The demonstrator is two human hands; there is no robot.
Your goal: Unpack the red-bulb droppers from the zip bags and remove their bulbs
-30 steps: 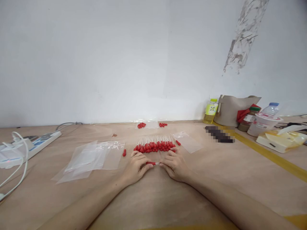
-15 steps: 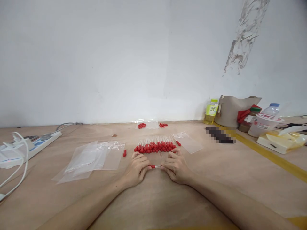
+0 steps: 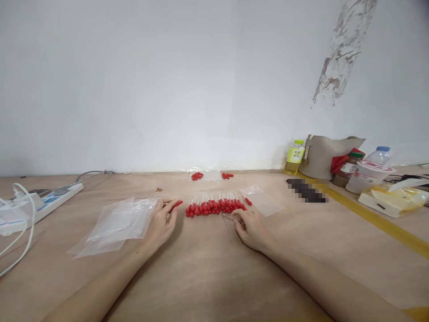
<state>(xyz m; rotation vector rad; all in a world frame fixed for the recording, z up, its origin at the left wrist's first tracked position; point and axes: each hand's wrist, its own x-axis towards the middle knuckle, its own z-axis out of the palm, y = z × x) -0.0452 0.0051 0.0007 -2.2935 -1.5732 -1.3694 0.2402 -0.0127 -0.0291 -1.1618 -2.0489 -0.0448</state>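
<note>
My left hand (image 3: 162, 227) is beside the clear bags, its thumb and fingers closed on a red rubber bulb (image 3: 176, 205). My right hand (image 3: 252, 229) rests at the near right end of the dropper pile, with thumb and fingers pinched on a thin clear glass tube (image 3: 228, 216). Another faint thin tube seems to lie close to its fingertips. Between and beyond my hands lies a row of droppers (image 3: 214, 206), red bulbs toward me and clear tips pointing away.
Flat clear plastic bags (image 3: 114, 223) lie left, with another bag (image 3: 266, 201) at right. Red bulbs (image 3: 197, 176) sit by the wall. A power strip (image 3: 60, 199) with white cables is far left. A tea bottle (image 3: 294, 157), grey bag (image 3: 330, 154) and tissue pack (image 3: 392, 199) stand right.
My left hand has moved left and away from my right hand, and now grips a red bulb where a loose one lay. The bulb-and-tube between my hands is no longer there.
</note>
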